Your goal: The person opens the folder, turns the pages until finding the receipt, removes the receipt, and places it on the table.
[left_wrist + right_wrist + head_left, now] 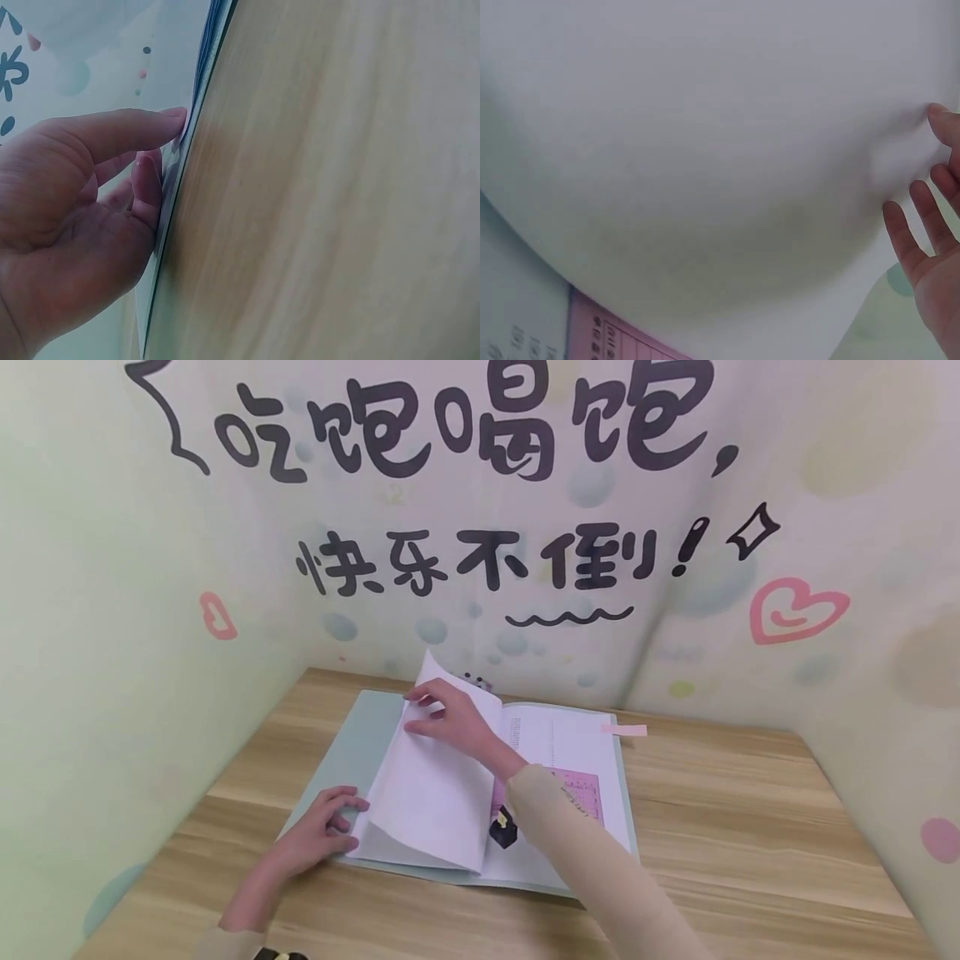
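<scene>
An open book with pale blue-green covers lies on the wooden table, a thick white page raised and curving over its left half. My right hand pinches that page by its outer edge, near the upper corner. In the right wrist view the page's pale surface fills most of the picture, with my right hand at its edge. My left hand rests at the book's lower left, fingertips touching the page edges. Seen from the left wrist, the thumb lies against the edge and the other fingers bend loosely.
The right-hand page carries small print and a pink panel, partly behind my sleeve. A pink tab juts from the book's right edge. The wooden table meets a patterned wall with black lettering at the back.
</scene>
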Motion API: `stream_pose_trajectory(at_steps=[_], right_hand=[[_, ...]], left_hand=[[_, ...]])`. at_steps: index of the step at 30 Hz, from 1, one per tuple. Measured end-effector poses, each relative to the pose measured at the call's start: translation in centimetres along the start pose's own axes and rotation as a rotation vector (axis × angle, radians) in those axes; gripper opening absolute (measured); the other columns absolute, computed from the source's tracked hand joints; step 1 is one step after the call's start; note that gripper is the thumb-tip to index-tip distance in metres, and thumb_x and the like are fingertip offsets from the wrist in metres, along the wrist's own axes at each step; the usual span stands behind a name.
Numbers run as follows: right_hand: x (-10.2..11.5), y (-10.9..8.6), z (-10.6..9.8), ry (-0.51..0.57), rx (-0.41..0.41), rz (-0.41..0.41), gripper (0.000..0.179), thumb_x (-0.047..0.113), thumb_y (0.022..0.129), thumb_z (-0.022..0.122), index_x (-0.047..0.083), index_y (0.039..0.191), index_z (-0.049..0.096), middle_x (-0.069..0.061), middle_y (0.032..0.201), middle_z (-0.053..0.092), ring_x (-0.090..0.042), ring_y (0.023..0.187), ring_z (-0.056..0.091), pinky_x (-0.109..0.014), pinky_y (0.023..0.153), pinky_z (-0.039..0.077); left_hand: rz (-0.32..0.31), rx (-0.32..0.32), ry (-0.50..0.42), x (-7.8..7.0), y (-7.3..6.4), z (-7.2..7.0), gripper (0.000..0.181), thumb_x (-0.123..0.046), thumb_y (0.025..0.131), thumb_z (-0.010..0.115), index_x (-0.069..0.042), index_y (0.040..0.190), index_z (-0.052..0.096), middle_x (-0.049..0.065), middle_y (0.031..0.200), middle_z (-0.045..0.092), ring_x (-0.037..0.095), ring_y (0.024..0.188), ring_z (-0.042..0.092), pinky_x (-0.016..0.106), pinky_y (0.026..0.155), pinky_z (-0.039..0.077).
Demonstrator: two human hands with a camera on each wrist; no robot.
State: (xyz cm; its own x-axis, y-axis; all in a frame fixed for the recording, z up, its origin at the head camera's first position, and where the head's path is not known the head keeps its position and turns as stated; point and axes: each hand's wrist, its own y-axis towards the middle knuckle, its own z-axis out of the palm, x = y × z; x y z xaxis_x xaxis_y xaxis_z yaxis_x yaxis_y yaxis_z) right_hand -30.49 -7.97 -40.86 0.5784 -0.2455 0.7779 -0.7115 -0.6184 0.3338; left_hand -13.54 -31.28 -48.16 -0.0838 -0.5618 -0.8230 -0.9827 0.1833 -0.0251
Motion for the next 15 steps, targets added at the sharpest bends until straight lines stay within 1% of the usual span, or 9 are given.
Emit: stream_pose_trajectory(at_steps=[3,5,11,15], right_hand=[[-0.5,-0.1,0.8,-0.001,0.003,0.001,0.044,0.015,0.082,0.081,0.009,0.122,0.063,-0.005,0.123,0.065,-0.019,0.113,0.062,-0.025,0.094,0.054],[-0.8,-0.1,1.2,-0.014,0.020,0.004,0.046,0.015,0.081,0.081,0.011,0.124,0.063,-0.004,0.125,0.065,-0.018,0.115,0.061,-0.025,0.095,0.053],[-3.0,0.1,2.6,-0.067,0.146,-0.002,0.054,0.016,0.081,0.081,0.013,0.130,0.058,-0.002,0.133,0.059,-0.017,0.121,0.057,-0.026,0.101,0.049],[-3.9,0.1,3.3,-0.105,0.202,0.013,0.058,0.020,0.081,0.082,0.015,0.133,0.056,-0.001,0.136,0.057,-0.017,0.123,0.055,-0.026,0.103,0.047]], left_hand=[[-0.006,0.004,-0.015,0.1,0.0,0.0,0.047,-0.004,0.079,0.075,0.001,0.123,0.058,0.029,0.146,0.032,0.015,0.094,0.053,0.019,0.076,0.049],[-0.005,0.001,-0.019,0.2,0.1,0.0,0.049,-0.004,0.078,0.075,0.002,0.124,0.057,0.028,0.145,0.032,0.014,0.094,0.054,0.019,0.076,0.050],[-0.006,-0.002,-0.011,0.4,0.0,0.1,0.051,-0.004,0.079,0.074,0.003,0.126,0.055,0.027,0.146,0.032,0.013,0.094,0.054,0.019,0.076,0.050],[-0.021,-0.002,-0.012,0.3,0.0,0.2,0.052,-0.004,0.079,0.074,0.003,0.127,0.055,0.027,0.146,0.032,0.015,0.094,0.054,0.019,0.076,0.050]])
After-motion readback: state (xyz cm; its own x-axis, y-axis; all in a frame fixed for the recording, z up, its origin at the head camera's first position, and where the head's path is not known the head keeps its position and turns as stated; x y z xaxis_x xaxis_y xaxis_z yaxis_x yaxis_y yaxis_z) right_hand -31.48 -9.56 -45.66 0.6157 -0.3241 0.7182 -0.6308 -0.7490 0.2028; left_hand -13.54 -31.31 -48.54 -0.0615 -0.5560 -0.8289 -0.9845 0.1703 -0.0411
